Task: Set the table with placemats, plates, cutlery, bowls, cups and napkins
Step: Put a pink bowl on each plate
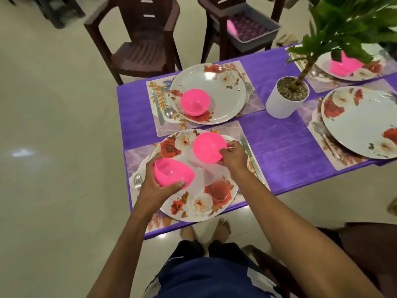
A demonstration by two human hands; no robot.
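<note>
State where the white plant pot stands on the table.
In the head view, the white plant pot stands right of centre on the purple tablecloth, between the placemats.

the far-right pink bowl (343,64) sits half behind the plant leaves (348,24), and its plate (352,77) is partly screened too. the near-right plate (361,123) runs off the right edge. the fork (137,180) at the near-left setting is mostly under the left hand (160,186). the grey tray (253,29) on the far chair is blurred, so its contents can't be made out.
</note>
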